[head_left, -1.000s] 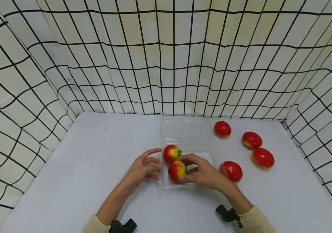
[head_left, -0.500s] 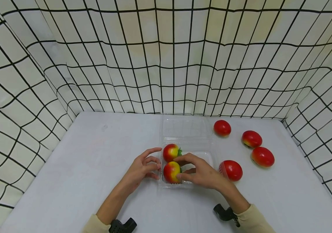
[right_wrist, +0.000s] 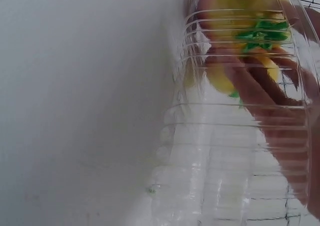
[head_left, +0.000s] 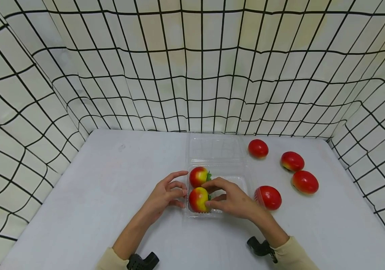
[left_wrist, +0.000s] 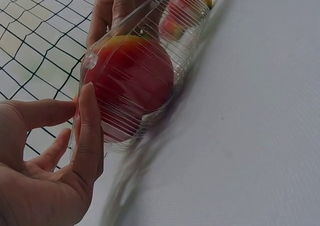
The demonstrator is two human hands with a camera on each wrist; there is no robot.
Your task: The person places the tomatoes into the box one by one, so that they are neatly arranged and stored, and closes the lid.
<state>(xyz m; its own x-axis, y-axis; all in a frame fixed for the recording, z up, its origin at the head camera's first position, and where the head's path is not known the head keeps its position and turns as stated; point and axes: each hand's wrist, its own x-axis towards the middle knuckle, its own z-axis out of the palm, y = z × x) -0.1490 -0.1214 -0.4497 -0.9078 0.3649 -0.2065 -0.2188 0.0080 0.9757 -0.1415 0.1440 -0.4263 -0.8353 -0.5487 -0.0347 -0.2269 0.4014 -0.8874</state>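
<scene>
On the white desk (head_left: pixel 77 206), the left hand (head_left: pixel 165 193) is set against the left edge of a clear container (head_left: pixel 246 183), its fingers spread and loosely bent, the outer wall being touched but not gripped. Just inside that wall, the far fruit (head_left: pixel 197 177) is seated nearer the hinge, and the near fruit (head_left: pixel 197 200) is placed in the near left corner. The near fruit is held by the right hand (head_left: pixel 234 200), whose thumb and fingers are curved and parted just enough to span it, its green leaves (right_wrist: pixel 262 35) being turned toward the palm. The lid (head_left: pixel 216 149) is laid back toward the desk's far edge. Farther right, four red fruits (head_left: pixel 305 182) are scattered, one just beside the container.
</scene>
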